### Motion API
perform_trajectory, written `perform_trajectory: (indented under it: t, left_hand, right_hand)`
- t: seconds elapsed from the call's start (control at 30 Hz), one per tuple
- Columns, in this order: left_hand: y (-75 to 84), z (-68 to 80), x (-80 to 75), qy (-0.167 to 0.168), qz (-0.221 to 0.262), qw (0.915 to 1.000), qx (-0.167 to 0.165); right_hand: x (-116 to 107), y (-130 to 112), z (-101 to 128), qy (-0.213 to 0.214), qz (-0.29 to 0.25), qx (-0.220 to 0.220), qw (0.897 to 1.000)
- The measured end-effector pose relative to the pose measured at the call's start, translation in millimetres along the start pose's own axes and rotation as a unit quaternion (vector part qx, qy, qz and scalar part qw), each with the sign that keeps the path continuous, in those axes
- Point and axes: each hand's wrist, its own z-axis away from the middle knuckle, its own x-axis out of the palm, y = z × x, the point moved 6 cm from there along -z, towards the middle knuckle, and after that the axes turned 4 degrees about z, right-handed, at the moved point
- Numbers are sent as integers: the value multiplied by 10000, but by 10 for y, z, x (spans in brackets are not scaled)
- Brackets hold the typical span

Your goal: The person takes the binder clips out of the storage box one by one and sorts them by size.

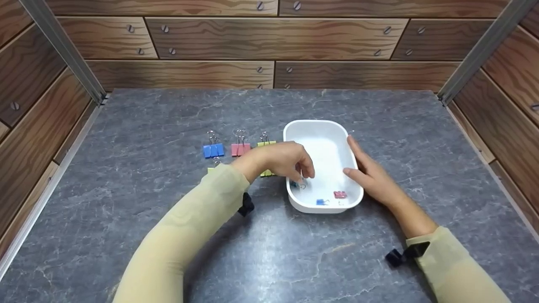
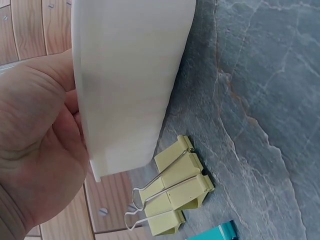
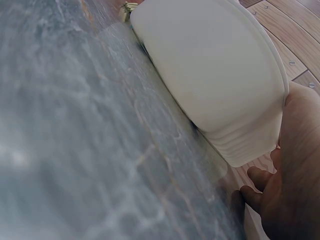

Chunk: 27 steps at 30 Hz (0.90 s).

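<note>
A white tray (image 1: 313, 123) stands mid-table with a pink binder clip (image 1: 340, 194) and a blue binder clip (image 1: 321, 202) at its near end. My left hand (image 1: 305, 176) reaches over the tray's left rim, its curled fingers pinching a teal binder clip (image 1: 297, 184) just above the tray floor. My right hand (image 1: 358, 162) rests with straight fingers against the tray's right wall. In the left wrist view my left hand (image 2: 35, 140) is behind the tray wall (image 2: 130, 75). In the right wrist view my right hand (image 3: 290, 190) touches the tray (image 3: 215, 75).
Left of the tray lie a blue clip (image 1: 213, 150), a pink clip (image 1: 240, 148) and a yellow clip (image 1: 266, 143). More yellow clips (image 2: 182, 182) and another teal clip (image 2: 215, 234) lie under my left wrist. Wood-pattern walls enclose the grey stone-look table (image 1: 168, 118).
</note>
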Motion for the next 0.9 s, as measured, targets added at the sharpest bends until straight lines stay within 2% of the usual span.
perform_trajectory:
  t: [0.13, 0.67, 0.77, 0.9]
  left_hand:
    - [14, -22, 18, -6, -117, 9999, 13]
    - [-9, -48, 33, 127, -464, 9988, -100]
    - [-5, -42, 28, 172, -331, 9993, -35]
    - [1, -27, 12, 310, 132, 9994, 115]
  right_hand:
    - [2, 7, 5, 29, -110, -51, 9999]
    - [-7, 0, -3, 19, 31, -50, 10000]
    - [-7, -4, -3, 18, 54, -60, 10000]
    - [-2, -11, -1, -17, 99, -15, 9999]
